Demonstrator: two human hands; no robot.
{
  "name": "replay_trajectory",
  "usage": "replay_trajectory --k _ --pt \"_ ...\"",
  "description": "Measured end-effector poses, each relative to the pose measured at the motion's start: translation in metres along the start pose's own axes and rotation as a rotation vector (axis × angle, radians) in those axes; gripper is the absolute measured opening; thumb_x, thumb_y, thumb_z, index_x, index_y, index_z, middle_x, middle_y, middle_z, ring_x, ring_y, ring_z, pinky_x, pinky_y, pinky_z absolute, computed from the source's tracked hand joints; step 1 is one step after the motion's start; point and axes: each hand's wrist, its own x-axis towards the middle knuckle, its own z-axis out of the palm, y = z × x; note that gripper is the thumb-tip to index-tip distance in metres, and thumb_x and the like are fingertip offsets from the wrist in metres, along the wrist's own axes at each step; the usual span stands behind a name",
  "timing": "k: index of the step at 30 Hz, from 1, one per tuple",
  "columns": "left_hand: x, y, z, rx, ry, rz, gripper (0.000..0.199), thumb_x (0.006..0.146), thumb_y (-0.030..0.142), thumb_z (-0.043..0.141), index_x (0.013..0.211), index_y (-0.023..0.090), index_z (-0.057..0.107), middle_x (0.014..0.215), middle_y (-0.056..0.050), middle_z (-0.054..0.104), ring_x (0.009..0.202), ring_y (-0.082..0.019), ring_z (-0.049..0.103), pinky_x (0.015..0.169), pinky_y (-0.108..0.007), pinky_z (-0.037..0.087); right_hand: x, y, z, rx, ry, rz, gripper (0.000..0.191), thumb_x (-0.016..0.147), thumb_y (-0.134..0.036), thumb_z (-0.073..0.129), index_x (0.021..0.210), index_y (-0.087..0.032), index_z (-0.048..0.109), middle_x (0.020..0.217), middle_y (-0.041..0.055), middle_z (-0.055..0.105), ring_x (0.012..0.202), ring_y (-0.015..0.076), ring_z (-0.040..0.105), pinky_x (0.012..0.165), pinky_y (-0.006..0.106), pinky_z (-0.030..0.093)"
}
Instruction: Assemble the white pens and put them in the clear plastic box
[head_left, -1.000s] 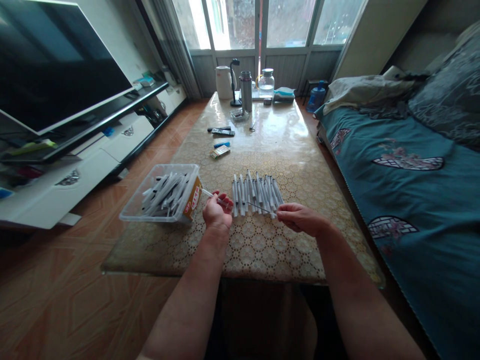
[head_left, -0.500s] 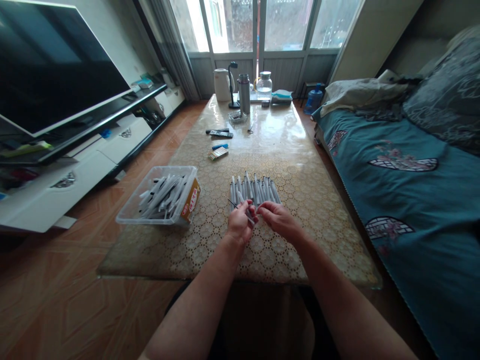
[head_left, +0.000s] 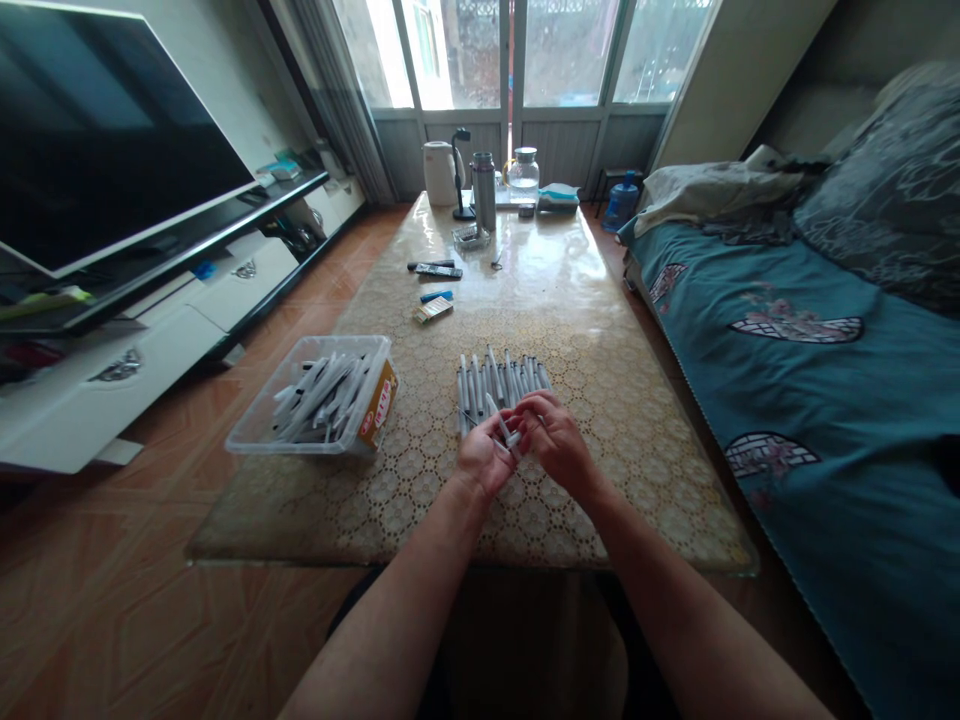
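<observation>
Both hands meet over the near part of the table. My left hand (head_left: pixel 484 460), palm turned up, holds a pale pen (head_left: pixel 508 436) in parts, with a thin dark piece sticking out to the left. My right hand (head_left: pixel 559 440) is closed, its fingertips pinched at the same pen beside the left fingers; exactly which part it grips is hidden. Just beyond them lies a row of several grey-white pens (head_left: pixel 474 380) with dark ends, side by side. To the left stands a clear plastic box (head_left: pixel 381 402) heaped with loose pen pieces (head_left: pixel 322 395).
Farther up the patterned table (head_left: pixel 622 450) are a small carton (head_left: pixel 433 309), a blue lighter-like item (head_left: pixel 436 297), a remote control (head_left: pixel 439 271) and a glass ashtray (head_left: pixel 471 238). A steel flask (head_left: pixel 484 195), kettle (head_left: pixel 439 175) and glass jug (head_left: pixel 523 178) stand at the far end.
My right hand has moved left and closer, its fingers now against the pen in my left hand. The left palm has opened upward a little. The view has shifted slightly.
</observation>
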Motion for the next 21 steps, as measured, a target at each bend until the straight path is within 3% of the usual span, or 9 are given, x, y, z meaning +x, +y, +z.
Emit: replay_trajectory --k 2,4,8,13,18,21 --pt "-0.003 0.003 -0.001 0.015 0.021 -0.007 0.011 0.089 0.018 0.045 0.082 0.015 0.053 0.064 -0.001 0.055 0.050 -0.008 0.054 0.046 -0.019 0.046 0.007 0.016 -0.014 -0.140 0.101 0.092 0.019 0.087 -0.017 0.043 0.086 -0.020 0.063 0.091 0.0069 0.056 0.087 0.0197 0.055 0.082 0.032 0.041" --pt "-0.006 0.005 -0.002 0.050 -0.004 0.003 0.008 0.089 0.019 0.048 0.082 0.016 0.049 0.061 0.002 0.049 0.044 -0.005 0.046 0.039 -0.014 0.036 0.012 0.035 -0.027 -0.329 0.118 0.184 0.019 0.083 -0.013 0.045 0.088 -0.017 0.063 0.091 0.0097 0.057 0.089 0.0211 0.055 0.084 0.032 0.040" --pt "-0.017 0.008 -0.005 0.200 -0.044 0.083 0.010 0.082 0.015 0.056 0.084 0.017 0.046 0.063 0.004 0.049 0.044 -0.003 0.044 0.037 -0.011 0.028 0.017 0.062 -0.036 -0.608 -0.011 0.347 0.023 0.077 -0.011 0.051 0.098 -0.010 0.062 0.098 0.0151 0.059 0.094 0.0232 0.054 0.085 0.030 0.040" --pt "-0.037 0.025 -0.003 0.365 -0.013 0.187 0.025 0.076 0.010 0.057 0.098 0.018 0.049 0.073 0.000 0.055 0.055 -0.007 0.053 0.040 -0.014 0.034 0.015 0.072 -0.028 -0.721 -0.113 0.395 0.030 0.077 -0.010 0.050 0.105 -0.008 0.061 0.101 0.0163 0.060 0.091 0.0228 0.056 0.082 0.028 0.040" --pt "-0.058 0.079 -0.002 0.482 0.006 0.349 0.025 0.075 0.012 0.055 0.099 0.018 0.051 0.074 0.000 0.054 0.052 -0.006 0.049 0.038 -0.013 0.030 0.012 0.074 -0.027 -0.735 -0.141 0.378 0.031 0.077 -0.007 0.049 0.106 -0.009 0.060 0.098 0.0145 0.061 0.091 0.0216 0.056 0.082 0.026 0.039" --pt "-0.061 0.129 -0.015 0.706 0.144 0.566 0.026 0.074 0.015 0.055 0.099 0.019 0.052 0.074 0.001 0.054 0.050 -0.006 0.047 0.039 -0.014 0.031 0.010 0.074 -0.028 -0.747 -0.147 0.375 0.033 0.076 -0.005 0.047 0.107 -0.009 0.060 0.100 0.0145 0.061 0.093 0.0216 0.056 0.082 0.026 0.039"
